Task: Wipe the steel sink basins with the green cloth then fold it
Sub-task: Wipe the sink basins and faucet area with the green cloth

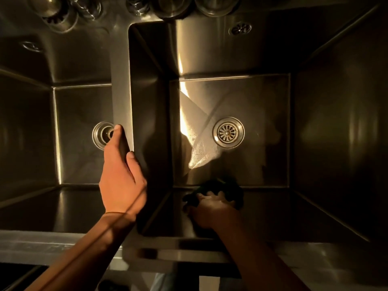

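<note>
Cloth [222,186], dark green, bunched, in clenched rt hand [212,208] against near basin wall; lt hand [121,171] gripping divider [120,97].

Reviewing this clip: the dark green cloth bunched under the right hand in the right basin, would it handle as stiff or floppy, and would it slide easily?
The cloth is probably floppy: it sits crumpled under the right hand. It likely slides readily, since the basin floor looks smooth and shiny. Probably light, as one hand covers most of it.

Dim warm light; steel cups [172,7] line the far ledge, a pale counter edge [42,242] nearest.
</note>
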`<state>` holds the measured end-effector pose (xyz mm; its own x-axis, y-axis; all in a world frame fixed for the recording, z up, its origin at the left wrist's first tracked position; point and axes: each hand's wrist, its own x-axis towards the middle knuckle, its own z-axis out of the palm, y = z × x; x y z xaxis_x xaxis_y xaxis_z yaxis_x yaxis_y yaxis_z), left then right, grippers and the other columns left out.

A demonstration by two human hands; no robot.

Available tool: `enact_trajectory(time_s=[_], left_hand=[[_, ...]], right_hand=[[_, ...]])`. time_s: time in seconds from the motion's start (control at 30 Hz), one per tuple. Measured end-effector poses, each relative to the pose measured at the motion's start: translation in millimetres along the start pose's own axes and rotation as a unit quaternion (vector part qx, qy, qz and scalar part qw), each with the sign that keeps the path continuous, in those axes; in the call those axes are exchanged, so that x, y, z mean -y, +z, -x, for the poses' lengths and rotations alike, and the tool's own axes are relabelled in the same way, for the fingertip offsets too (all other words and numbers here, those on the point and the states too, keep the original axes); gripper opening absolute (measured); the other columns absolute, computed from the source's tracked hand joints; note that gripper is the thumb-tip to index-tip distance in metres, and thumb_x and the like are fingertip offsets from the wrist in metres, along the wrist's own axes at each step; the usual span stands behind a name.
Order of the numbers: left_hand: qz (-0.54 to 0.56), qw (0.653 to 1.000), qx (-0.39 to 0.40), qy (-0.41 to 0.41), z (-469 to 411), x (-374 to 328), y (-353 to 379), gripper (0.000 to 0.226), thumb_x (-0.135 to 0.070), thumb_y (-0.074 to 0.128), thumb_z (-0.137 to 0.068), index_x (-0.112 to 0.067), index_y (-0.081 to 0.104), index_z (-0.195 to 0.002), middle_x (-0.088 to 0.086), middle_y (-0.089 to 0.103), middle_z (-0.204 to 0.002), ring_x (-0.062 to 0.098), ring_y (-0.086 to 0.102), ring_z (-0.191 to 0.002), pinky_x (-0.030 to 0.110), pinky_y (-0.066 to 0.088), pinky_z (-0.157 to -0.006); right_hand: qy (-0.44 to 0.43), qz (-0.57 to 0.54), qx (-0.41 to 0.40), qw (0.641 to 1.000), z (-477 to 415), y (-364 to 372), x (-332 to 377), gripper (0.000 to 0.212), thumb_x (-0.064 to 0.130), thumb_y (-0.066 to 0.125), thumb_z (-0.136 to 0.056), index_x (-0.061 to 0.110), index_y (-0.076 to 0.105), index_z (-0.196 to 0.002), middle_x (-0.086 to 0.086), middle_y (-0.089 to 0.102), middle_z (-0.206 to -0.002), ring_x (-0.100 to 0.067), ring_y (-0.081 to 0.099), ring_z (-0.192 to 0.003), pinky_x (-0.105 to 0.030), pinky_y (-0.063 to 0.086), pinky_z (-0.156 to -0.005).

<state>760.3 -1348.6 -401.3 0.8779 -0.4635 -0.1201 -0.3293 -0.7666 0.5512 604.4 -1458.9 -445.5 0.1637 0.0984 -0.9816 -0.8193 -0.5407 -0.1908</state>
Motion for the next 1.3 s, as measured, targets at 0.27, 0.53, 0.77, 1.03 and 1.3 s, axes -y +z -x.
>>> enact_trajectory(time_s=[0.27,0.53,0.77,1.03,1.3], left_hand=[[0.003,1.0,-0.011,-0.004,-2,2,4,0.057,-0.039,0.033,-0.101,-0.047,0.021,-0.156,-0.027,0.032,-0.159,0.01,0.044,-0.142,0.028,0.033,-0.111],[0.023,1.0,-0.005,-0.004,-3,5,3,0.058,-0.041,0.033,-0.1,-0.048,0.022,-0.156,-0.043,0.026,-0.152,-0.008,0.036,-0.136,0.027,0.031,-0.111],[0.023,1.0,-0.008,-0.008,-2,6,4,0.058,-0.044,0.032,-0.1,-0.048,0.022,-0.157,-0.049,0.022,-0.148,-0.014,0.031,-0.129,0.029,0.032,-0.108],[0.02,1.0,-0.014,-0.008,0,4,3,0.057,-0.032,0.039,-0.105,-0.049,0.021,-0.156,-0.035,0.032,-0.155,0.019,0.052,-0.135,0.032,0.036,-0.105],[0.019,1.0,-0.019,0.003,1,2,2,0.058,-0.039,0.034,-0.101,-0.047,0.021,-0.156,-0.022,0.037,-0.158,0.022,0.054,-0.134,0.036,0.039,-0.103]], right_hand=[[-0.089,0.068,-0.057,0.992,58,19,-34,0.045,0.046,0.026,-0.094,0.038,0.046,-0.134,0.004,0.034,-0.154,-0.038,0.028,-0.138,-0.063,0.029,-0.101],[0.013,0.094,-0.023,0.995,-10,-6,-110,0.048,0.04,0.036,-0.106,0.033,0.036,-0.153,-0.004,0.024,-0.165,-0.036,0.023,-0.149,-0.058,0.018,-0.121],[0.125,0.038,-0.087,0.988,-9,-19,-189,0.047,0.039,0.04,-0.105,0.027,0.041,-0.15,-0.007,0.036,-0.158,-0.031,0.039,-0.142,-0.039,0.032,-0.117],[-0.006,-0.007,-0.068,0.998,13,1,-73,0.051,0.048,0.043,-0.1,0.033,0.044,-0.148,-0.008,0.043,-0.154,-0.034,0.04,-0.14,-0.045,0.033,-0.117],[-0.186,-0.069,-0.058,0.978,14,9,31,0.038,0.031,0.048,-0.104,0.01,0.055,-0.135,-0.017,0.06,-0.133,-0.035,0.057,-0.121,-0.034,0.041,-0.086]])
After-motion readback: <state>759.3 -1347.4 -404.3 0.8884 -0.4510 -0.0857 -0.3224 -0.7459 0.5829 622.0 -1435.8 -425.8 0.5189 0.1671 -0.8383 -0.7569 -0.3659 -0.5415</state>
